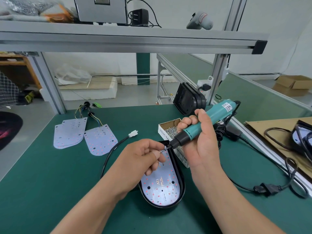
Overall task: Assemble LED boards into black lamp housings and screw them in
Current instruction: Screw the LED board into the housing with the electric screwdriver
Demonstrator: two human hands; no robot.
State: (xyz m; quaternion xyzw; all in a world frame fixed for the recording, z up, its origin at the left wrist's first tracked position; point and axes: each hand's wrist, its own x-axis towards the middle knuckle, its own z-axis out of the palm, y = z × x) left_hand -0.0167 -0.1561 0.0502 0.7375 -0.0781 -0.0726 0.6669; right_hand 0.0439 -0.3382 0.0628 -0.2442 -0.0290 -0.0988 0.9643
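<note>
— Where's the housing sitting?

— The black lamp housing (176, 163) lies open side up on the green table (50, 183), low in the middle of the frame. An LED board (162, 184) marked 12V is seated inside it.

— And the hands?

— The left hand (143, 156) is over the housing's upper end. Its grip is closed, thumb and forefinger pinching a small screw (162, 150) right at the driver's tip. The right hand (199, 137) has its grip wrapped round the teal electric screwdriver (219, 110). The tool slants down from the upper right, and its bit points at the top corner of the housing.

— What else is on the table?

— An open box of screws (170, 128) sits behind the right hand, just beside the housing's right wall. The spare LED boards (99, 141) lie flat left of centre, with coloured wires at their far ends. A black cable with a white connector (133, 133) curves round the housing's left side. A second black housing (187, 98) stands propped at the far edge, right of centre. A power plug (268, 189) lies at lower right.
</note>
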